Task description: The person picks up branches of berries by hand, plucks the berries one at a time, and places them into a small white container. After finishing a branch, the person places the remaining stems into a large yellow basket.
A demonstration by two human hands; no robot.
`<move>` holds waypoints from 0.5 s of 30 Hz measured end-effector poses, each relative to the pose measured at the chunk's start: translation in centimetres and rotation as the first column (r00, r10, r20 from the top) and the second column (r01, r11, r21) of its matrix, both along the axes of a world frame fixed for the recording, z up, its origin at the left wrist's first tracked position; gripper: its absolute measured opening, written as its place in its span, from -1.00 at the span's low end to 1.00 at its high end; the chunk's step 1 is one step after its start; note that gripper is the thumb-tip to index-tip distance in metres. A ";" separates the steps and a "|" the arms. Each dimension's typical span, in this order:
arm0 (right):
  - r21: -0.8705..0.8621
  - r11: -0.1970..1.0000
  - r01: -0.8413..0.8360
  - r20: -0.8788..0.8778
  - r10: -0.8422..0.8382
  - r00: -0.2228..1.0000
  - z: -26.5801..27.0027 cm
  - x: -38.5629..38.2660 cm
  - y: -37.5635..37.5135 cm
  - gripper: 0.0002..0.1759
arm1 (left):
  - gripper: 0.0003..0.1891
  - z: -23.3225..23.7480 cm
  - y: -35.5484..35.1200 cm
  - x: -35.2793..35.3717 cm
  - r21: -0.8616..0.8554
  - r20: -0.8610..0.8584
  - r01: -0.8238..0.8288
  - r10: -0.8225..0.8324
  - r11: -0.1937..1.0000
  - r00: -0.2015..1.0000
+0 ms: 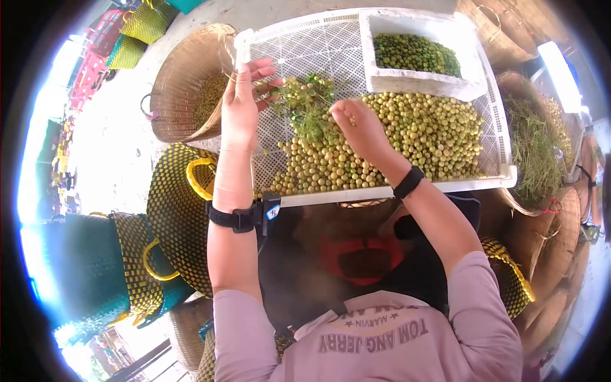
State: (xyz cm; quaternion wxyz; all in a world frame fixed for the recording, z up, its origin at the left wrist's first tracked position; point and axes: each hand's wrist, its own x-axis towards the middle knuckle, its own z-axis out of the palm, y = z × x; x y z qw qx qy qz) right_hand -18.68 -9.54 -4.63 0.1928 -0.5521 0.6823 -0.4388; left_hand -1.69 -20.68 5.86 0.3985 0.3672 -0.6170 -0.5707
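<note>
My left hand (pixel 244 95) is held up over the left part of a white perforated tray (pixel 280 51), fingers apart and nothing in them. Just to its right lies a clump of green stems and leaves (pixel 312 118). My right hand (pixel 364 130) is closed, its fingers curled beside that clump, above a spread of small round yellow-green fruits (pixel 426 134). What its fingers hold is hidden, though a fruit or two shows at the fingertips. A white foam box (pixel 414 83) containing smaller, darker green fruits (pixel 417 54) stands at the tray's far right.
A wicker basket (pixel 172 83) with fruits inside stands left of the tray. Black-and-yellow woven baskets (pixel 175 197) crowd the near left. More baskets (pixel 560 223) stand on the right, near a heap of green stems (pixel 534 146). Woven bags (pixel 143 25) lie far left.
</note>
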 end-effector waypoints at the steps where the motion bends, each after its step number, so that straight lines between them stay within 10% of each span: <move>1: -0.097 0.994 0.042 0.162 -0.026 0.986 0.7 0.2 0.3 -0.78 | -0.50 0.0 0.2 -0.2 0.014 0.008 0.012 -0.013 1.000 1.000; 15: -0.134 0.985 -0.109 0.605 0.169 0.778 4.4 0.8 4.3 -0.67 | -0.54 -0.6 6.8 -2.3 -0.067 0.267 0.071 -0.051 0.995 0.962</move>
